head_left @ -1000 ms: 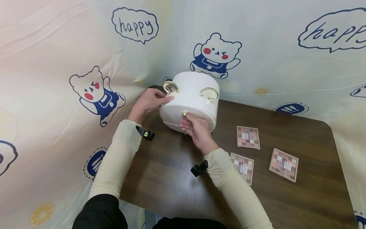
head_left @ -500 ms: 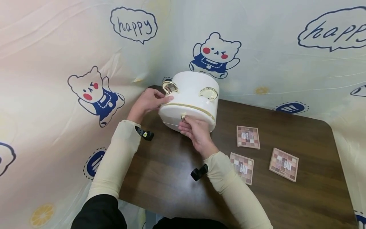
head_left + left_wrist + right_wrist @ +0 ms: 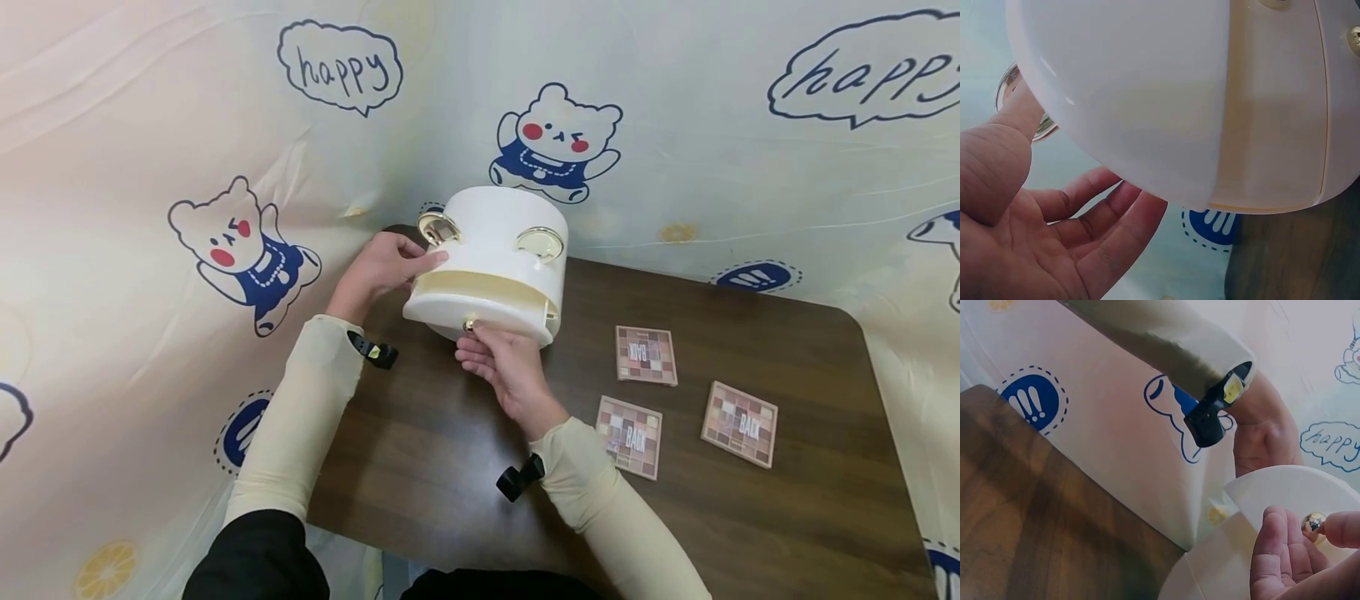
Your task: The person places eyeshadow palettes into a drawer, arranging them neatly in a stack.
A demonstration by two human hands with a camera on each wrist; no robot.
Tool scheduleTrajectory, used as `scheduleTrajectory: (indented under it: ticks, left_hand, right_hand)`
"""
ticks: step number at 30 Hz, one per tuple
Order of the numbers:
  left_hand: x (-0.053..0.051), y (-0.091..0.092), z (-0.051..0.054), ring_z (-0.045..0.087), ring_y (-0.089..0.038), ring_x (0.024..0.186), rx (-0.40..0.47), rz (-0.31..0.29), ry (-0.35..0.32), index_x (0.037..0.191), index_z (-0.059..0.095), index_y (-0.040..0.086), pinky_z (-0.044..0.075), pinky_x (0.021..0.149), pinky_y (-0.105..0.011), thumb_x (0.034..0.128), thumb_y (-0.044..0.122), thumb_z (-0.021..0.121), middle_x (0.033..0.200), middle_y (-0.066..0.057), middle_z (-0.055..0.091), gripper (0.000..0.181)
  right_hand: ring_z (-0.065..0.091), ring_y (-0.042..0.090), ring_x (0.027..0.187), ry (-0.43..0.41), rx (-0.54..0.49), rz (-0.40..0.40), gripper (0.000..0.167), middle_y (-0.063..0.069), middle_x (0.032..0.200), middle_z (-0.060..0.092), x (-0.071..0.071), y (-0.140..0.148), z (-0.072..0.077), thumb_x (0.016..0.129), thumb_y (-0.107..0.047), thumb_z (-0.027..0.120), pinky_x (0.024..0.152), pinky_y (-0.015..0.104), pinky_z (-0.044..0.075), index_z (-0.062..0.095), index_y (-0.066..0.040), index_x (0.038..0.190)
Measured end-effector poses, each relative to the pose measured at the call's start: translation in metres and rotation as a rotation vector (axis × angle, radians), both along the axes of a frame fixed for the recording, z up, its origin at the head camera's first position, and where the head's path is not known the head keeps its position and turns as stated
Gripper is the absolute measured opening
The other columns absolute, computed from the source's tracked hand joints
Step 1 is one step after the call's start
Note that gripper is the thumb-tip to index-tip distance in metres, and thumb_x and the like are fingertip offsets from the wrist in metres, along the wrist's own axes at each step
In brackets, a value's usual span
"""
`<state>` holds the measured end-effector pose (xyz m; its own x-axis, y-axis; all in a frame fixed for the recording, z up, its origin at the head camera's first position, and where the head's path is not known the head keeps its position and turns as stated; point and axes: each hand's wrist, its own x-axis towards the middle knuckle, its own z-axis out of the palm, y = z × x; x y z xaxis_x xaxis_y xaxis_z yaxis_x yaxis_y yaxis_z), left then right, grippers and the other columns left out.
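A round white storage box [image 3: 498, 221] with gold ring-shaped ears stands at the back of the table. Its upper drawer [image 3: 442, 310] is pulled partly out, showing a cream inside. Between thumb and fingers, my right hand [image 3: 513, 375] pinches the gold knob [image 3: 1312, 526] on the drawer front. My left hand [image 3: 384, 265] holds the box's left side, thumb beside the left ear [image 3: 438, 228] and fingers bent along the wall, as the left wrist view shows. The lower part of the box front is mostly hidden in the head view.
Several square eyeshadow palettes lie to the right on the dark wood table [image 3: 810, 517]: one behind [image 3: 646, 355], one in front [image 3: 630, 437] close to my right sleeve, one farther right [image 3: 740, 424]. A printed curtain [image 3: 675, 150] hangs close behind the box.
The upper drawer has slid out of the box toward me, with my right hand moving back on its knob. My left hand has stayed on the box's side.
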<state>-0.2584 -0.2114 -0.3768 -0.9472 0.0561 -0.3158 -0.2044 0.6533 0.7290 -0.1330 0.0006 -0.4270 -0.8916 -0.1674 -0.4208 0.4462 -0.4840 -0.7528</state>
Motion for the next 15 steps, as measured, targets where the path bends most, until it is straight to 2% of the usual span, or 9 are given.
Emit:
scheduleTrajectory:
  ticks: [7,15]
  left_hand:
    - [-0.002,0.0,0.0,0.063,-0.029,0.092,-0.013,0.014,-0.004,0.118,0.066,0.007,0.053,0.08,-0.041,0.0744,0.069,0.076,0.111,-0.012,0.065,0.076]
    - [-0.002,0.0,0.002,0.063,-0.03,0.095,-0.023,0.013,-0.019,0.119,0.066,0.007,0.054,0.084,-0.044,0.0739,0.069,0.076,0.112,-0.012,0.065,0.077]
  right_hand:
    - [0.072,0.021,0.076,-0.003,-0.028,0.009,0.027,0.017,0.091,0.073,0.011,-0.001,-0.001,0.098,-0.012,0.067,0.073,0.031,0.059,0.066,0.009,0.113]
    - [0.072,0.02,0.074,0.001,-0.044,0.019,0.033,0.015,0.088,0.073,0.024,-0.002,-0.003,0.098,-0.011,0.065,0.071,0.03,0.059,0.061,0.014,0.119]
